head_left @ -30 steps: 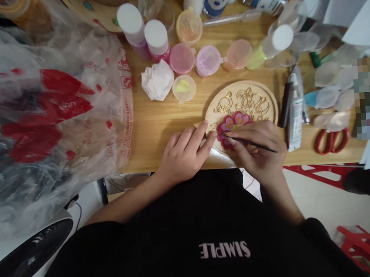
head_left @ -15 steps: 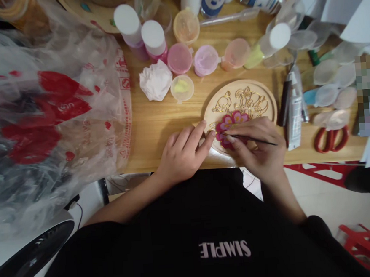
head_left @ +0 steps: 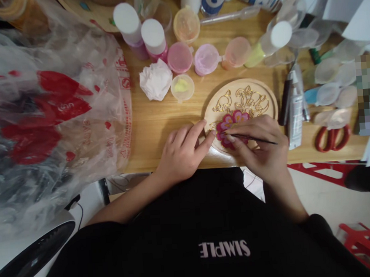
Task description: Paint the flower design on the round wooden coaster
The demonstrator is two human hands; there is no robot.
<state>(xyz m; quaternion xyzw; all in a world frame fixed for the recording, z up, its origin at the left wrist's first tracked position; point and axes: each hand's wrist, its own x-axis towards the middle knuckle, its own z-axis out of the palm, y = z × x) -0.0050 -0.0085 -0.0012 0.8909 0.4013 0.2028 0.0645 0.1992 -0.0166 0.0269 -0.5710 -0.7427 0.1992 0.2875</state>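
Wooden disc point(head_left: 242, 103) sits at the near edge of the table point(head_left: 161, 119), centre-right. Plastic bag point(head_left: 53, 109) far left. Left hand point(head_left: 181, 153): fingers stretched out and loose, tips touching the disc's left rim, gripping nothing. Right hand point(head_left: 263, 145): fingers pinched around a thin brush point(head_left: 255, 139), brush tip on the pink flower point(head_left: 233, 122) painted on the disc. Scissors point(head_left: 332, 138) well to the right.

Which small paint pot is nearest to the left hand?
The clear pot with yellow-green paint, beside the crumpled tissue; the others sit farther from the left hand.
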